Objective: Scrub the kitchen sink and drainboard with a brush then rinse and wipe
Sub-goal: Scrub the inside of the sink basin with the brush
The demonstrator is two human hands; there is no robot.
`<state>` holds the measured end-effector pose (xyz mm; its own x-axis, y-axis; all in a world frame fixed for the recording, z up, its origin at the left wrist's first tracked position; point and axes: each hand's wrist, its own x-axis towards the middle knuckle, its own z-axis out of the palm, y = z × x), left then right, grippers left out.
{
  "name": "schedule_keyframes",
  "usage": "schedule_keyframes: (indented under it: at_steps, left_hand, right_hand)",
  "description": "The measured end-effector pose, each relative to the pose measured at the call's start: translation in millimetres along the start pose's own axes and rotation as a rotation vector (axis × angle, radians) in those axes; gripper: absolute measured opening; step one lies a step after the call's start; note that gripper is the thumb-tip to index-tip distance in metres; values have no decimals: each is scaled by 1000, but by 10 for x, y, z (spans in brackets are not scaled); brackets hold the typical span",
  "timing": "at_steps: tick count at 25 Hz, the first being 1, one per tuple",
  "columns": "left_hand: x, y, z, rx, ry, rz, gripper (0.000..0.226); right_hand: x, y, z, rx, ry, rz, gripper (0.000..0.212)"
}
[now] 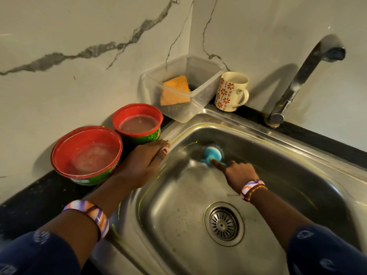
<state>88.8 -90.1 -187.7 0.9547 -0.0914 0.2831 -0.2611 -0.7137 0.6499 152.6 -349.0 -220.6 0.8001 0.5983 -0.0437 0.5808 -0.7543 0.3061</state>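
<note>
A kitchen corner, mid-scrub: nearest you, at 6 o'clock, the round drain strainer (pixel 224 223) sits in the floor of the stainless steel sink (pixel 297 155), flecked and not yet rinsed. Above it your right hand (pixel 240 171) grips the handle of the blue brush (pixel 211 154), fingers curled round it and the forefinger laid straight along the stem; the brush head presses against the basin's far-left wall, toward 11 o'clock from the drain, and blurs with motion. Your left hand (pixel 143 161) rests flat on the sink's left rim at 9 o'clock, fingers straight and together, bracing you. Hold that brace, lean through the forefinger, and work in small overlapping circles from the walls down toward the drain, judging by the yellowish streaks along the rim. Beyond, two red tubs (pixel 87 153) of cloudy water stand at 10 o'clock. Farther back wait an orange sponge (pixel 175 90) in a clear container (pixel 208 76), a floral mug (pixel 231 91) and the tap (pixel 297 76), dry.
</note>
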Motion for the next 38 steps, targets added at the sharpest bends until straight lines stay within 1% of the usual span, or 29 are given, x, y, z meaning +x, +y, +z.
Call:
schedule_keyframes:
  at_steps: [2,3,4,5,6,7,8,9,11,12,13,14,15,16,18,19,20,21,22,23,25,26,27,29,30,31,32,34,38]
  left_hand:
    - [-13,5,7,-21,9,8,52]
    - [-19,3,9,-20,9,9,50]
    - [-12,-8,10,-23,11,5,48]
    - [0,-20,6,-25,10,0,47]
    - [4,-26,8,-25,3,-2,47]
    - [8,-21,-1,-24,-2,0,47]
    - [8,-21,-11,-22,-1,3,47]
    - [0,-21,-16,-17,0,6,47]
    - [-2,-34,-7,-3,9,5,47]
    - [2,-41,-1,-3,8,-1,46]
    - [8,-45,-1,-5,4,-5,46]
    - [9,-40,0,-9,0,-7,46]
    - [6,-31,-6,-12,1,-10,46]
    - [4,-25,-10,-13,2,-13,46]
    - [-1,-30,-6,-15,1,-17,47]
    - [3,-39,-6,-16,4,-11,47]
    - [9,-47,-4,-22,5,-6,48]
    - [15,-51,-6,-26,1,-3,50]
    - [15,-48,-8,-28,-5,-3,54]
    - [7,-40,-12,-29,-12,-9,54]
    - [1,-36,-13,-33,-12,-17,49]
    - [5,-38,-10,-40,-9,-17,48]
    - [13,-34,-13,-41,-7,-14,48]
    - [23,-37,-12,-40,-2,-10,48]
    - [24,-37,-7,-35,-1,-7,49]
    - [22,-36,-3,-33,-2,-5,49]
    - [21,-36,-3,-34,-3,-1,50]
    - [22,-42,-2,-31,3,10,50]
    - [39,-21,-14,-59,16,5,49]
  right_hand:
    - [-74,25,21,-6,-4,33,59]
    - [-37,-29,11,-43,32,57,62]
    - [-22,-39,-53,-86,74,143,65]
    - [-14,-35,-32,-101,79,155,67]
    - [-17,-10,-22,-116,34,108,66]
    - [-33,-13,-20,-31,-60,81,62]
    - [-69,-28,108,18,1,84,57]
    - [-129,7,98,65,-7,130,55]
    - [-79,-79,-18,-8,7,157,62]
    - [-63,-60,-44,-57,88,213,68]
    - [-50,-55,-109,-49,103,213,70]
    - [-45,-27,-134,-57,81,159,69]
    - [-65,-30,-97,3,-14,154,63]
    - [-81,-51,31,25,9,142,56]
    - [-181,-61,43,54,-63,183,54]
    - [-172,-89,12,30,-39,222,58]
    - [-159,-67,15,-32,55,242,64]
    - [-158,-58,-53,-19,80,292,68]
    - [-144,-31,-87,-14,81,282,67]
    - [-144,-26,-113,33,11,258,62]
    - [-210,-32,58,75,-63,223,55]
    - [-224,-57,27,76,-56,199,57]
    - [-209,-74,9,14,-47,196,63]
    - [-163,-77,-24,-52,104,219,74]
    - [-132,-69,-88,-74,118,169,75]
    - [-125,-41,-100,-49,92,121,72]
    - [-143,-11,-57,-10,56,130,66]
    - [-365,8,55,63,-97,192,56]
    - [-1110,207,139,23,-203,415,56]
